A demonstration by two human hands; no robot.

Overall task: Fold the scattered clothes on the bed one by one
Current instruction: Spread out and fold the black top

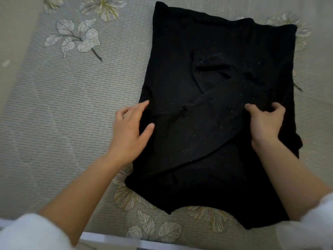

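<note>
A black knitted garment [216, 51] lies spread on the bed, with its sleeves folded across the middle in a cross. My left hand [129, 130] rests flat on the garment's left edge, fingers straight and thumb on the cloth. My right hand [264, 121] sits on the right side, its fingers curled and pinching a fold of the crossed sleeve. Pale lint specks dot the fabric. A thin black drawstring runs down the centre.
The bed [72, 105] has a grey ribbed cover printed with white leaves and flowers. Its near edge runs along the bottom of the view. A bare wall or floor strip shows at far left. White fuzzy sleeves cover both my upper arms.
</note>
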